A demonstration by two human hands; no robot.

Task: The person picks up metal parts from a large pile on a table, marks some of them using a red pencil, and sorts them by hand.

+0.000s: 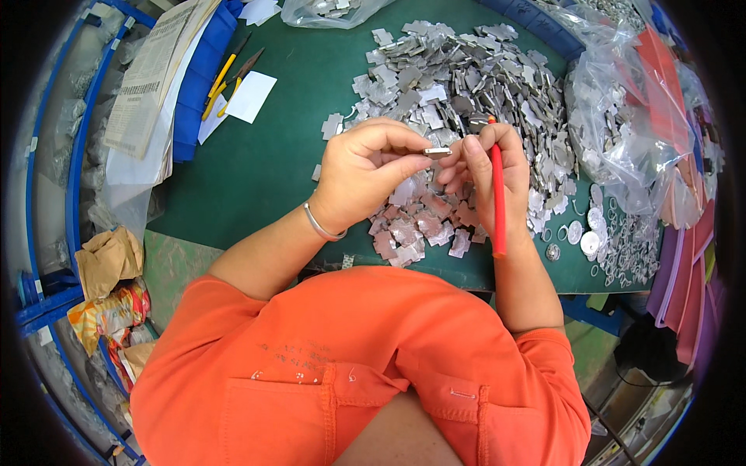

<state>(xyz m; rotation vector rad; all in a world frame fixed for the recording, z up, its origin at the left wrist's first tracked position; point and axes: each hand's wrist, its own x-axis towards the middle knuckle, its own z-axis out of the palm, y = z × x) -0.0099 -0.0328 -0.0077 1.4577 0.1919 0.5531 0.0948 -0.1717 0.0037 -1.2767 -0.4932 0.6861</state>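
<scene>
My left hand (367, 171) pinches a small flat metal piece (437, 153) between thumb and fingertips, held edge-on above the table. Close by on the right, my right hand (497, 167) is closed around a red stick-like tool (498, 210), its long end pointing down toward me and its tip near the top of the fingers. The right fingertips come close to the metal piece; whether they touch it I cannot tell. Beyond and beneath both hands spreads a heap of flat silver metal pieces (466, 78), with a reddish-lit patch of the same pieces (412, 229) nearer me.
The green tabletop (287, 101) carries yellow-handled pliers (225, 81) and white paper (252, 97) at left, beside a blue bin (198, 93). On the right lie round discs (590, 242), rings (633, 252) and a clear plastic bag (606, 116). A blue rack (78, 147) stands far left.
</scene>
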